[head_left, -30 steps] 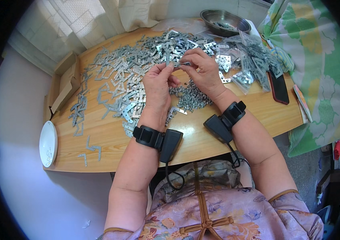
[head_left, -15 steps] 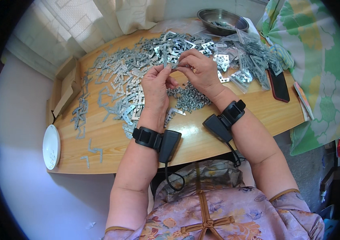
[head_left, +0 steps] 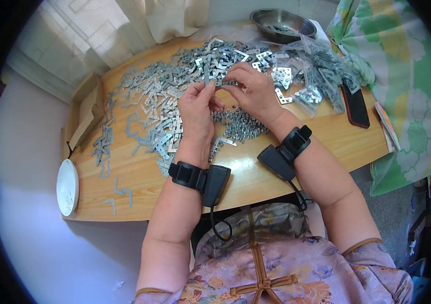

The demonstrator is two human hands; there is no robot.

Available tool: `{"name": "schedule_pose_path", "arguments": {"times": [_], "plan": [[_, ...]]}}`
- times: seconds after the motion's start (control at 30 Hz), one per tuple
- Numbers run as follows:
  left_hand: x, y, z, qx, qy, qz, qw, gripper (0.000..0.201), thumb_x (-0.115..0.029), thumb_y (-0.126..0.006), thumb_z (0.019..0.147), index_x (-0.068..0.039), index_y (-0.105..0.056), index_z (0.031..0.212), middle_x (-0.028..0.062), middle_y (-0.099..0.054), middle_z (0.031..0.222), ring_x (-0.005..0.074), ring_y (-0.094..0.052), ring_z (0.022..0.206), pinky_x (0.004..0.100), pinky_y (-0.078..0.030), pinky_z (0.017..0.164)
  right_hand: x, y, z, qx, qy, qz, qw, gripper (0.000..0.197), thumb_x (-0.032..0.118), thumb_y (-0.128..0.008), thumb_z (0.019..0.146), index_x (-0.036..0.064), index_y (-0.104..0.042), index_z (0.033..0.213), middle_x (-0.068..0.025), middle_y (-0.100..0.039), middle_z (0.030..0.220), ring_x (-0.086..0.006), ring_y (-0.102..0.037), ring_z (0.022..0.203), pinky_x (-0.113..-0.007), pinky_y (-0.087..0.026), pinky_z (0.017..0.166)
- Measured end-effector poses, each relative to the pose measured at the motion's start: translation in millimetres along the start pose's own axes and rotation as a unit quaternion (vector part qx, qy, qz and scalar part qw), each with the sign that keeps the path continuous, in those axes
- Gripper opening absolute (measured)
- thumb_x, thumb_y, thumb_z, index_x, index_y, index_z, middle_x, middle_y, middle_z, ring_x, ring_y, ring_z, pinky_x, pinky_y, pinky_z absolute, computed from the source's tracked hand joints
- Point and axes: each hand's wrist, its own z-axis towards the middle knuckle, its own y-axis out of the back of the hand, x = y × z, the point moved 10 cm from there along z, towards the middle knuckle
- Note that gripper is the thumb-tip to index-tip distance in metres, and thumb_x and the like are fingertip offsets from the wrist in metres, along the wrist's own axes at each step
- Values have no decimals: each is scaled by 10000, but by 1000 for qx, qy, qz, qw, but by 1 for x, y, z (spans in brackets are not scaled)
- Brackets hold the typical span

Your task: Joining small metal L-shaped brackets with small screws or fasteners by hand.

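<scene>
Between my two hands, above the middle of the table, is a metal L-shaped corner bracket [head_left: 207,71], one arm of it pointing away from me. My left hand [head_left: 197,104] is closed on it, thumb on top. My right hand [head_left: 253,91] pinches with thumb and forefinger at the bracket's right end; whether a small screw is between those fingertips I cannot make out. Just under my hands lies a heap of small screws [head_left: 243,125]. To the left and beyond spreads a large pile of flat corner brackets [head_left: 157,93].
Clear plastic bags of brackets [head_left: 322,71] lie at the right, near a dark phone [head_left: 355,106]. A metal bowl [head_left: 301,24] stands at the back. At the left are an open cardboard box [head_left: 86,111] and a white dish [head_left: 63,187] on the table's edge.
Both hands stay nearly in place over the screws, still at the bracket. The right fingers have shifted very slightly; the whole view has moved a little.
</scene>
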Motion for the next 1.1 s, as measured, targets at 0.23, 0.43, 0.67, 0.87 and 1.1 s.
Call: {"name": "schedule_pose_path", "arguments": {"times": [0.23, 0.43, 0.67, 0.87, 1.1], "plan": [[4, -1, 0, -1, 2, 15, 1000, 119, -103, -609, 811, 2, -557, 834, 56, -589, 668, 102, -533, 460, 182, -396, 422, -7, -1, -2, 29, -32, -6, 999, 138, 82, -681, 685, 29, -601, 783, -50, -603, 827, -162, -595, 639, -249, -472, 551], [-3, -7, -4, 9, -19, 31, 999, 120, -100, -602, 818, 9, -555, 837, 49, -577, 647, 97, -535, 465, 186, -395, 419, -3, 2, -1, 20, -4, -38, 999, 137, 92, -677, 684, 35, -610, 790, -55, -604, 838, -188, -614, 682, -268, -487, 572], [-9, -12, -7, 9, -38, 60, 997, 133, -101, -599, 823, 17, -548, 861, 52, -580, 654, 95, -539, 473, 184, -403, 430, 1, 13, 0, -43, -14, -36, 998, 102, 158, -663, 691, 84, -595, 706, -26, -580, 817, -216, -589, 685, -306, -472, 572], [1, -4, -3, 4, 2, 2, 1000, 152, -118, -605, 826, 18, -551, 867, 58, -592, 683, 97, -550, 503, 189, -421, 441, 10, 9, -1, -28, 52, -47, 997, 108, 143, -656, 693, 78, -583, 739, -29, -571, 840, -203, -587, 715, -297, -472, 574], [-22, -16, -14, -2, -86, 93, 992, 158, -138, -616, 824, -1, -554, 873, 67, -612, 755, 93, -535, 519, 196, -427, 457, 9, 15, 1, -53, 4, -76, 996, 113, 147, -633, 726, 74, -555, 764, -59, -527, 763, -232, -565, 698, -326, -457, 560]]}}
